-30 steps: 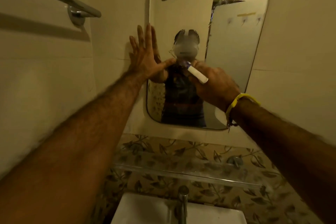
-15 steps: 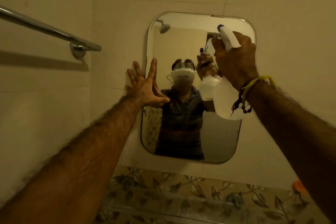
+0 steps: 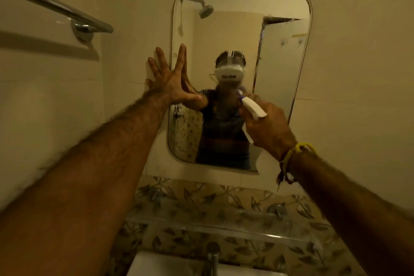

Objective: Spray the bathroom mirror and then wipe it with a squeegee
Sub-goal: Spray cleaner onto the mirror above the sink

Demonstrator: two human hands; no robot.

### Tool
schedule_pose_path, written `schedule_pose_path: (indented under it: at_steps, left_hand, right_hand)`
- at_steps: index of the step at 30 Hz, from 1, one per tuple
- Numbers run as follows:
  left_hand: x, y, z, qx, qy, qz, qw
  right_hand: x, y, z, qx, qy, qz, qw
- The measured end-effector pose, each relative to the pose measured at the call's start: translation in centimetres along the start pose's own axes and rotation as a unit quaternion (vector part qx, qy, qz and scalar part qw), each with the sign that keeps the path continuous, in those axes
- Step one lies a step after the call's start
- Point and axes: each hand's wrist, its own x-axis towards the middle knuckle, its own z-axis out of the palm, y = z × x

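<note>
A rounded rectangular mirror [image 3: 277, 51] hangs on the tiled wall ahead. Spray droplets blur its middle and left parts. My left hand [image 3: 172, 80] presses flat against the mirror's left edge, fingers spread, holding nothing. My right hand [image 3: 266, 125] grips a white spray bottle [image 3: 254, 108] in front of the mirror's lower middle, the nozzle pointing at the glass. The hand hides most of the bottle's body. No squeegee is visible.
A chrome towel bar [image 3: 56, 6] sticks out from the left wall. Below the mirror a glass shelf [image 3: 224, 226] runs across leaf-patterned tiles. A chrome tap [image 3: 212, 255] and a white basin [image 3: 161, 264] sit at the bottom edge.
My right hand dropped the spray bottle from the mirror's upper right to its lower middle. The view tilted down, bringing the tap and basin back. The left hand stayed on the mirror's edge.
</note>
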Motion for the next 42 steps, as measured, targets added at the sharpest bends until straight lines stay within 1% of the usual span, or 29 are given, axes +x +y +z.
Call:
schedule_pose_path:
  at_steps: [4, 6, 8, 10, 12, 13, 15, 16, 18, 21, 23, 27, 30, 33, 37, 40, 42]
  left_hand:
    - [-1.6, 0.7, 0.3, 0.039, 0.032, -0.001, 0.999]
    - [-2.6, 1.2, 0.9, 0.064, 0.058, 0.02, 0.996]
    - [-3.3, 1.7, 1.6, 0.069, 0.068, 0.041, 0.994]
    - [-3.7, 1.9, 2.1, 0.037, 0.048, 0.041, 0.997]
    - [-3.7, 1.6, 2.3, -0.023, 0.004, 0.03, 0.999]
    - [-3.7, 1.4, 2.2, -0.043, -0.016, 0.031, 0.998]
    - [-3.6, 1.2, 2.0, -0.061, -0.038, 0.039, 0.997]
    - [-3.6, 1.3, 1.9, -0.063, -0.042, 0.039, 0.996]
    - [-3.5, 1.6, 2.0, -0.062, -0.041, 0.032, 0.997]
    - [-3.6, 2.4, 2.1, -0.056, -0.026, 0.012, 0.998]
    - [-3.5, 3.0, 2.2, -0.044, -0.023, -0.008, 0.999]
    - [-3.1, 4.0, 2.3, -0.003, -0.016, -0.037, 0.999]
    - [-3.2, 4.5, 1.9, 0.046, -0.014, -0.045, 0.998]
    - [-2.9, 5.3, 1.0, 0.098, 0.012, -0.016, 0.995]
    - [-1.8, 7.1, -1.0, 0.118, 0.061, 0.059, 0.989]
    - [-1.0, 8.4, -2.7, 0.153, 0.053, 0.099, 0.982]
    - [-0.7, 8.8, -3.5, 0.177, 0.036, 0.105, 0.978]
  right_hand:
    - [-3.4, 1.7, 1.0, -0.07, -0.092, -0.022, 0.993]
    - [-4.6, 2.2, 1.4, -0.101, -0.135, -0.03, 0.985]
    - [-5.7, 2.5, 1.7, -0.113, -0.175, -0.03, 0.978]
    - [-6.6, 3.1, 2.2, -0.15, -0.219, -0.032, 0.964]
    - [-7.4, 4.2, 2.7, -0.21, -0.264, -0.024, 0.941]
    - [-7.5, 4.9, 2.8, -0.231, -0.277, -0.016, 0.933]
    - [-7.4, 6.2, 2.3, -0.251, -0.279, 0.01, 0.927]
    - [-7.1, 6.8, 1.9, -0.254, -0.27, 0.024, 0.928]
    - [-6.1, 7.6, 0.5, -0.257, -0.228, 0.03, 0.939]
    - [-3.8, 7.6, -2.0, -0.274, -0.137, 0.001, 0.952]
    - [-2.1, 6.7, -3.6, -0.273, -0.091, -0.02, 0.958]
    - [0.2, 4.1, -5.7, -0.176, -0.009, -0.031, 0.984]
    - [1.7, 1.4, -6.4, -0.145, 0.012, -0.059, 0.988]
    - [3.7, -1.2, -7.5, -0.124, 0.038, -0.068, 0.989]
    - [6.9, -3.5, -9.6, -0.077, 0.098, -0.061, 0.99]
    - [8.9, -3.9, -11.5, -0.033, 0.133, -0.047, 0.989]
    - [9.6, -3.8, -12.8, -0.018, 0.165, -0.044, 0.985]
